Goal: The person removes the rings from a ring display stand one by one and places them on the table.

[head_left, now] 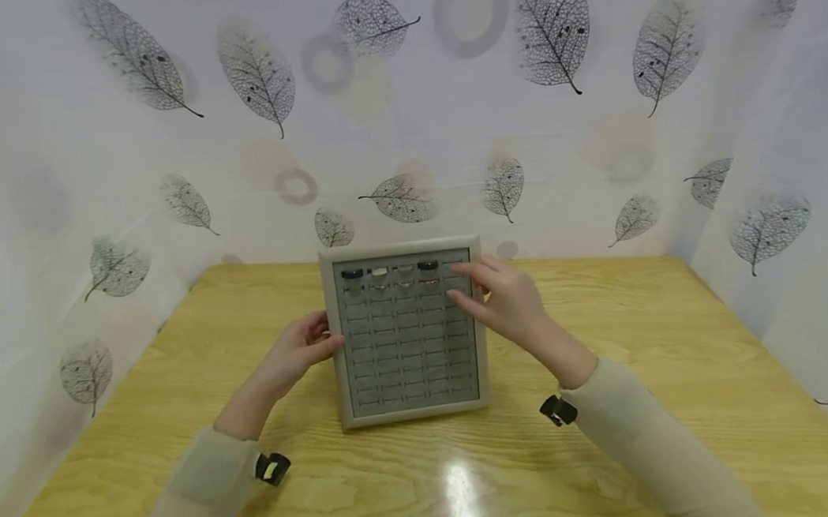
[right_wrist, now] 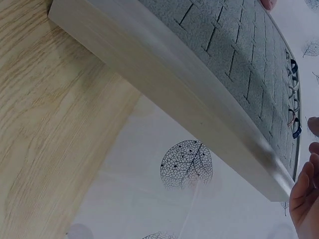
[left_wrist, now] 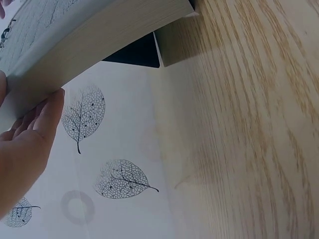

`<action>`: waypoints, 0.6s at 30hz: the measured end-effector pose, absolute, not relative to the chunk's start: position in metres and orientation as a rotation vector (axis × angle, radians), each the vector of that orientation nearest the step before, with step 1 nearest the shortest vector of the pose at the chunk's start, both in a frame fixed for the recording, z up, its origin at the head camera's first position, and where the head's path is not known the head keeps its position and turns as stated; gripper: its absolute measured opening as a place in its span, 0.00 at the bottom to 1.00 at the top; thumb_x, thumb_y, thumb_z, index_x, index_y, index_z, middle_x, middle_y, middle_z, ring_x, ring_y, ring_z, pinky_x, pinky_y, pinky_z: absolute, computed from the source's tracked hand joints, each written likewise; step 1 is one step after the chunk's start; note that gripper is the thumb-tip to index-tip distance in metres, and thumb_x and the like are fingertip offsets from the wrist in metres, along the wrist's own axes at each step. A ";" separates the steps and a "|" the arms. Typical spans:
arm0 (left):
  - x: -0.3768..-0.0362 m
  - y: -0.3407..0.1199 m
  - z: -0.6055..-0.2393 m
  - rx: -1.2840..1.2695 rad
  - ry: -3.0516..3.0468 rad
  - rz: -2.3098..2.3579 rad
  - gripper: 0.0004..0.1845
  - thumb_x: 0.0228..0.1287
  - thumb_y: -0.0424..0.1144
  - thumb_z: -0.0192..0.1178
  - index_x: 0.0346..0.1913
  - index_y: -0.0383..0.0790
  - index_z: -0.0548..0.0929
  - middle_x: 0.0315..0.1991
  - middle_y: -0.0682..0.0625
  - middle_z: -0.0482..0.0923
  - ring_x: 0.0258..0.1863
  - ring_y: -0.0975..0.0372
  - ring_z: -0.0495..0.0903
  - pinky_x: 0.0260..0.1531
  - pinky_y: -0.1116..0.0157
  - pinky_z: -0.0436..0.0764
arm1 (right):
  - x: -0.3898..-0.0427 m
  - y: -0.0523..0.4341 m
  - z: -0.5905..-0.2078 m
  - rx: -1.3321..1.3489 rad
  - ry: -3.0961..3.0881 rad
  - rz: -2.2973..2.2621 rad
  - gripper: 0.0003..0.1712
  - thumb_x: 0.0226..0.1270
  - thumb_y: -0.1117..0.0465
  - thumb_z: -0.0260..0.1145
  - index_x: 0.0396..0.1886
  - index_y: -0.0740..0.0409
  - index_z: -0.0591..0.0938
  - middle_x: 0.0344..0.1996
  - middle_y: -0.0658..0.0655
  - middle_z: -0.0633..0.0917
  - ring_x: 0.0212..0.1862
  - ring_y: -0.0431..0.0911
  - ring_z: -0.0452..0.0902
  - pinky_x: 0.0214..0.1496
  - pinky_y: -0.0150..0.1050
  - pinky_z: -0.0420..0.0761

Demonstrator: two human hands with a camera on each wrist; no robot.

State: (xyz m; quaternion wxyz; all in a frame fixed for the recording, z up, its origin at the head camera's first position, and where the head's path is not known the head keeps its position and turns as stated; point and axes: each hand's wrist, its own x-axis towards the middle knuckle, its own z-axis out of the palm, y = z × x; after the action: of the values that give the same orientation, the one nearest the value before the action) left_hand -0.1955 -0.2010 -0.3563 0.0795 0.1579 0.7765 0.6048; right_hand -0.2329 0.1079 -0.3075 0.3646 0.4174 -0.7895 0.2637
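A ring display board (head_left: 414, 369) with a pale frame and grey slotted padding stands upright on the table. Several rings sit in its top slots, among them a dark ring (head_left: 352, 274), a whitish ring (head_left: 378, 272) and another dark ring (head_left: 427, 265). My left hand (head_left: 299, 352) grips the frame's left side, thumb in front and fingers behind; the left wrist view shows the fingers under the frame edge (left_wrist: 89, 50). At the top right corner is my right hand (head_left: 505, 294), thumb and index finger apart over the padding beside the rings. Nothing shows between them.
The wooden table (head_left: 371, 490) runs out to both sides of the board. A pale curtain (head_left: 405, 117) with a leaf print hangs behind and at the sides. Behind the board a black stand (left_wrist: 139, 52) shows. Each wrist wears a small dark camera (head_left: 273, 468).
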 end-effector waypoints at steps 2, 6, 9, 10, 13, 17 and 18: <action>-0.195 -0.201 -0.355 0.476 2.322 1.807 0.32 0.63 0.38 0.54 0.63 0.25 0.54 0.55 0.33 0.64 0.53 0.49 0.67 0.46 0.60 0.73 | -0.236 0.106 -0.308 1.063 -2.032 0.673 0.14 0.47 0.65 0.70 0.37 0.63 0.81 0.18 0.52 0.72 0.19 0.41 0.66 0.17 0.30 0.65; -0.196 -0.201 -0.355 0.493 2.322 1.806 0.31 0.63 0.38 0.54 0.62 0.25 0.55 0.54 0.33 0.65 0.51 0.50 0.68 0.45 0.62 0.73 | -0.241 0.102 -0.308 1.045 -2.034 0.651 0.13 0.47 0.64 0.70 0.35 0.62 0.82 0.18 0.51 0.71 0.18 0.39 0.63 0.16 0.30 0.64; -0.196 -0.201 -0.356 0.499 2.317 1.814 0.30 0.63 0.38 0.54 0.62 0.25 0.56 0.53 0.34 0.67 0.50 0.51 0.69 0.44 0.63 0.74 | -0.244 0.098 -0.307 1.039 -2.025 0.643 0.14 0.47 0.63 0.71 0.35 0.62 0.82 0.18 0.51 0.71 0.18 0.38 0.61 0.15 0.31 0.62; -0.196 -0.201 -0.356 0.504 2.315 1.814 0.30 0.63 0.38 0.54 0.62 0.25 0.57 0.53 0.34 0.67 0.49 0.52 0.70 0.44 0.63 0.74 | -0.244 0.097 -0.307 1.038 -2.021 0.638 0.14 0.47 0.63 0.71 0.36 0.62 0.83 0.18 0.51 0.71 0.17 0.38 0.60 0.15 0.31 0.62; -0.196 -0.201 -0.357 0.510 2.321 1.807 0.30 0.63 0.38 0.54 0.62 0.26 0.57 0.52 0.35 0.68 0.49 0.52 0.70 0.44 0.62 0.74 | -0.246 0.094 -0.305 1.033 -2.004 0.631 0.14 0.47 0.63 0.71 0.36 0.61 0.83 0.19 0.51 0.71 0.17 0.38 0.60 0.15 0.32 0.61; -0.197 -0.201 -0.357 0.515 2.327 1.797 0.30 0.63 0.39 0.53 0.63 0.27 0.57 0.53 0.35 0.67 0.51 0.51 0.68 0.47 0.60 0.72 | -0.249 0.090 -0.303 1.029 -1.996 0.628 0.13 0.48 0.64 0.71 0.36 0.60 0.83 0.22 0.52 0.74 0.18 0.39 0.62 0.16 0.32 0.63; -0.197 -0.201 -0.357 0.518 2.323 1.798 0.30 0.63 0.39 0.53 0.63 0.27 0.57 0.54 0.35 0.66 0.52 0.51 0.68 0.47 0.60 0.72 | -0.250 0.089 -0.303 1.029 -1.994 0.629 0.13 0.48 0.64 0.71 0.36 0.60 0.83 0.23 0.53 0.74 0.18 0.39 0.63 0.17 0.33 0.64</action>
State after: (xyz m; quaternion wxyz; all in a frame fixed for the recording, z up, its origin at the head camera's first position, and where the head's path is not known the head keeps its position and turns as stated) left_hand -0.1970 -0.2014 -0.3574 0.0792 0.1731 0.7764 0.6008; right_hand -0.2497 0.0886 -0.3034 0.3945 0.4057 -0.7863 0.2480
